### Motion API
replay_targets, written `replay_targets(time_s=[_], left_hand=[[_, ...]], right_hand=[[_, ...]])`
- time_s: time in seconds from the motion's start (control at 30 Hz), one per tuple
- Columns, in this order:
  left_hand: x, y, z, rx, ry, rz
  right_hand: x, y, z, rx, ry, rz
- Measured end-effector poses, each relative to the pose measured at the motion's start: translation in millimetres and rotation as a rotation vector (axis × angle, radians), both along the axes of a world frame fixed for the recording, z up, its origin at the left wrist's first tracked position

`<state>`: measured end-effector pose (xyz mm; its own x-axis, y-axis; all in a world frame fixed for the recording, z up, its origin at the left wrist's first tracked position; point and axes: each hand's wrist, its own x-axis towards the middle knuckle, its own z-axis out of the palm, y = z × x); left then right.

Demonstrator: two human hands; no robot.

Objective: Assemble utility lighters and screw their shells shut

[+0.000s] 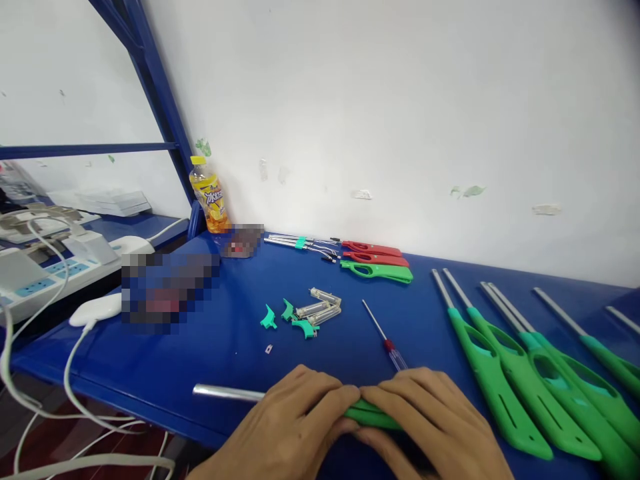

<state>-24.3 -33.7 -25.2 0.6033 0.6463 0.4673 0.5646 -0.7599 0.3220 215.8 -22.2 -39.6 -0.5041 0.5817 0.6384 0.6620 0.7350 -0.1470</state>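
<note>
Both hands hold one green lighter (371, 416) at the table's front edge, its metal tube pointing left. My left hand (295, 423) is wrapped round the part next to the tube. My right hand (430, 420) grips the handle, fingertips close to the left ones; the trigger area is hidden. Beyond them lie a screwdriver (393, 352) with a red and clear handle, green trigger pieces (269, 317), clear fuel tubes (325, 315) and a tiny metal part (269, 349).
Several green lighters (500, 380) lie at the right. Red and green handle shells (375, 259) and metal rods with wires (300, 243) are by the wall. A drink bottle (211, 200), power strip (60, 273) and white cables (75, 393) stand or lie left.
</note>
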Motion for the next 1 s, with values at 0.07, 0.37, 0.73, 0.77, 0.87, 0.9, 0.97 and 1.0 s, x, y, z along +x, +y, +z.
replay_targets(time_s=[0.07, 0.37, 0.73, 0.77, 0.87, 0.9, 0.97, 1.0], left_hand=[[0, 0, -0.5, 0.005, 0.025, -0.008], [4, 5, -2.0, -0.051, -0.018, -0.016], [2, 1, 1.4, -0.103, 0.085, -0.025], [2, 2, 1.6, -0.104, 0.087, -0.021], [4, 2, 3.9, -0.109, 0.088, 0.034], [4, 1, 5.0, -0.094, 0.087, 0.054], [5, 0, 7.1, -0.051, 0.097, 0.095], [4, -1, 7.7, -0.028, 0.104, 0.109]], right_hand=[[-3, -2, -1.8, -0.037, 0.021, 0.003], [-11, -7, 0.0, -0.032, 0.047, -0.019], [-15, -6, 9.0, 0.054, 0.013, 0.022], [-15, -6, 9.0, 0.058, 0.009, 0.012], [-12, -6, 9.0, 0.073, 0.006, -0.020], [-10, -5, 8.9, 0.082, 0.011, -0.027], [-5, -5, 8.3, 0.096, 0.027, -0.039], [-2, -4, 7.7, 0.100, 0.038, -0.049]])
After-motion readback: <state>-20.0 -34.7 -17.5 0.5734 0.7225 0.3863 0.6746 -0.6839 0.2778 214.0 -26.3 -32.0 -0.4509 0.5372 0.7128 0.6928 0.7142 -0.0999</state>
